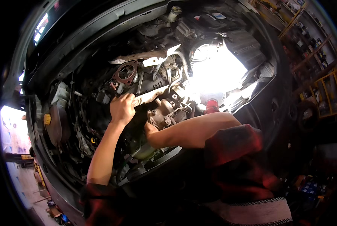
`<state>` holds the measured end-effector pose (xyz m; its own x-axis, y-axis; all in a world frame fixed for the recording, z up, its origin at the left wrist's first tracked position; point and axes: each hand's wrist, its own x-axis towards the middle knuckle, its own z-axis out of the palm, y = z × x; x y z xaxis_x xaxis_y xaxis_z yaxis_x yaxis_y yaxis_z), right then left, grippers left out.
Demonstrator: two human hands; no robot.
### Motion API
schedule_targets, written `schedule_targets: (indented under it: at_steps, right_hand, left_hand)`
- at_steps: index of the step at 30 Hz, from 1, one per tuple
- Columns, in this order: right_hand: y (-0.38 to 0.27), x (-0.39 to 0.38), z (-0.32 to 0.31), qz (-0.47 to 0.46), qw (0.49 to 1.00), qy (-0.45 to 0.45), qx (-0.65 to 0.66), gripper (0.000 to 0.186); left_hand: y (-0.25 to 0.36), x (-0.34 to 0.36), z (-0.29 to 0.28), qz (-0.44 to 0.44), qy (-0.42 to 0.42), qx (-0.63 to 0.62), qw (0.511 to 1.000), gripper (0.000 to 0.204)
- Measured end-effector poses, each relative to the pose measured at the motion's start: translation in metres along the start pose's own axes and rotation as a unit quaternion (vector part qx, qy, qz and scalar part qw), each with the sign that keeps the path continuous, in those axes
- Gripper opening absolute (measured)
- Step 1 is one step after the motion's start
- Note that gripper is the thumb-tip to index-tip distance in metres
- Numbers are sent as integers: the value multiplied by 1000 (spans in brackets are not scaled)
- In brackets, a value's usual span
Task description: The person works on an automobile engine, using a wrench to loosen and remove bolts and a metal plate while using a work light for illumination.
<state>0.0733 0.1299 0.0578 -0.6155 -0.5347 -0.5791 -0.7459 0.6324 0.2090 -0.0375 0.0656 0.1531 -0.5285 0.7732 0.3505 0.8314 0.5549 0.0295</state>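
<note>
The left hand [122, 108] is closed in a fist round the near end of a pale metal shield [150, 96], deep in an open engine bay [81, 49]. The shield runs from that hand to the right and slightly farther off, its other end lost in the glare of a work lamp [215, 71]. It lies just above a grey cast turbo [161, 113], which sits right of the hand and close to it.

The right forearm [191, 130] comes in from the right and goes down under the turbo; the right hand is hidden behind it, so its grip cannot be told.

Farther off, above the left hand, a gasket [126, 72] with a round hole sits on the engine, and a second pale shield [145, 58] lies beyond it. A red cap [211, 105] shows below the lamp. At the far left of the bay stands a tank with a yellow cap [47, 119]. Shelves [315, 56] fill the right side of the scene.
</note>
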Motion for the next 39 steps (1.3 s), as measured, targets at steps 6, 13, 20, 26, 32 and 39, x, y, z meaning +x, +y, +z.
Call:
schedule_targets:
  at_steps: [6, 13, 20, 26, 32, 39]
  right_hand:
    - [5, -15, -4, -9, 1000, 10, -1, 30]
    - [9, -23, -7, -10, 1000, 19, -8, 30]
    - [-6, -3, -1, -16, 1000, 14, -20, 30]
    - [-3, -8, -4, -14, 999, 40, -16, 30]
    - [19, -29, -39, -53, 991, 12, 120, 32]
    - [115, -119, -108, 80, 916, 9, 392, 30]
  left_hand:
    - [1, 3, 5, 31, 29, 16, 999, 10]
    - [5, 39, -3, 100, 23, 69, 992, 25]
    - [37, 82, -15, 182, 98, 85, 975, 8]
    - [25, 55, -28, 94, 18, 59, 994, 10]
    - [-6, 27, -49, -60, -141, 29, 988, 16]
    - [-35, 9, -51, -80, -136, -45, 986, 13]
